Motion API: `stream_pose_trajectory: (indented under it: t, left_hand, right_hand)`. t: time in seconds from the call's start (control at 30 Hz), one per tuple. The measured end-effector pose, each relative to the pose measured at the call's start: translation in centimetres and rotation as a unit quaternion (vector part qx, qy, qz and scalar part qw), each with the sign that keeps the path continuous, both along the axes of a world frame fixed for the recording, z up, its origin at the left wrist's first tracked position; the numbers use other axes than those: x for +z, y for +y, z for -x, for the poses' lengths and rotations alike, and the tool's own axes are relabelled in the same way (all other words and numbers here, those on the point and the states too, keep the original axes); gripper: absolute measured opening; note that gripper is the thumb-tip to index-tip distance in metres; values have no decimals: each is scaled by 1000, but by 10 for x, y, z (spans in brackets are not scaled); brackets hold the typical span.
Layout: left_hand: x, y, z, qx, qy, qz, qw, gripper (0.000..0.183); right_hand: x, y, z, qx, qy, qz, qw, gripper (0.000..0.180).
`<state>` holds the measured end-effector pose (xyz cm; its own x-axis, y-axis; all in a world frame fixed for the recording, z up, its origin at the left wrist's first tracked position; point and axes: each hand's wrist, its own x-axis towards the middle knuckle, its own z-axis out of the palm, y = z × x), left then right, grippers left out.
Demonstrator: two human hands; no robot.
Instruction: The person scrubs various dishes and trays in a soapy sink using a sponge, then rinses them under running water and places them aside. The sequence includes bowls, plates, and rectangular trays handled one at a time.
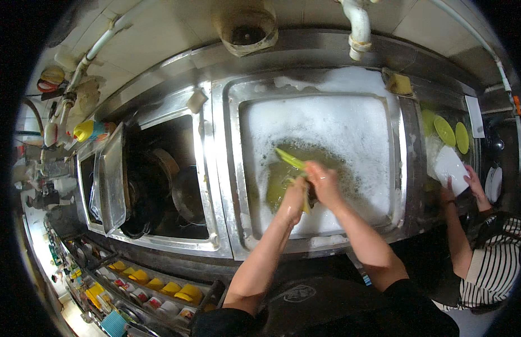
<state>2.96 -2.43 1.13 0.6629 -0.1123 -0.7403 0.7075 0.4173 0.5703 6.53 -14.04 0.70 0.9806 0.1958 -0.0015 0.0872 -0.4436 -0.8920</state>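
Before me a steel sink basin [235, 168] holds foamy water [319, 118], with a murky greenish patch under my hands. My right hand [323, 181] grips a lime-green dish-like item [291, 159], seen nearly edge-on above the water. Close against it, my left hand [295, 200] is curled at the item's lower side. A yellowish piece [306, 205] shows between the two hands; whether it is a sponge or part of the green item, I cannot tell. Some fingers are hidden and slightly blurred.
On the left, a second basin [214, 202] contains dark pans [189, 193] and a tilted clear plastic tub [111, 181]. A yellow sponge [399, 84] lies at the back right corner. Right of me, a co-worker's hands [475, 185] hold a white dish [452, 170] near lime-green plates [444, 130].
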Motion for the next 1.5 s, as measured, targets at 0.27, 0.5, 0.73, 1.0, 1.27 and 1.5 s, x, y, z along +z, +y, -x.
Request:
stream_pose_trajectory:
  t: [0.27,0.5,0.73,1.0,1.27,1.5]
  left_hand:
    - [44,52,23,-115,-74,-406,904,43]
    - [-18,43,32,-395,-26,-542,742,44]
    - [-118,39,30,-365,-35,-483,795,43]
    - [-173,35,41,-431,-55,-377,818,45]
    - [-167,17,59,-123,-60,-386,912,43]
    - [-132,9,14,-387,-39,-460,798,48]
  right_hand:
    - [48,-214,-31,-226,-224,12,948,28]
    - [19,-197,-67,-305,-128,161,930,36]
    - [-52,32,-11,49,74,176,980,30]
    - [-112,62,12,98,254,293,917,34]
    - [-74,48,-5,154,148,290,933,14]
    - [-103,27,-7,-38,163,6,986,27]
